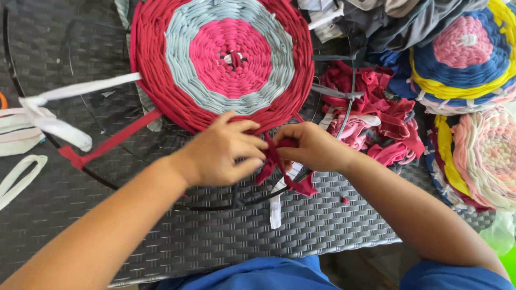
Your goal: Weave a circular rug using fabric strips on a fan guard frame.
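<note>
A round woven rag mat [223,56] with a pink centre, a pale blue ring and a dark red outer ring lies on a thin black hoop [107,180] on the dark wicker table [322,225]. At the mat's near edge my left hand [223,153] and my right hand [312,146] meet, both pinching a dark red fabric strip [279,169] whose loose end hangs toward me. White warp strips [86,88] run from the mat's rim out to the hoop at the left.
A pile of red and pink fabric strips [376,121] lies right of the mat. Finished round mats [462,53] in blue, yellow and pink are stacked at the right, another [484,158] below them. White strips [21,131] lie at the left edge. Grey cloth [398,19] sits behind.
</note>
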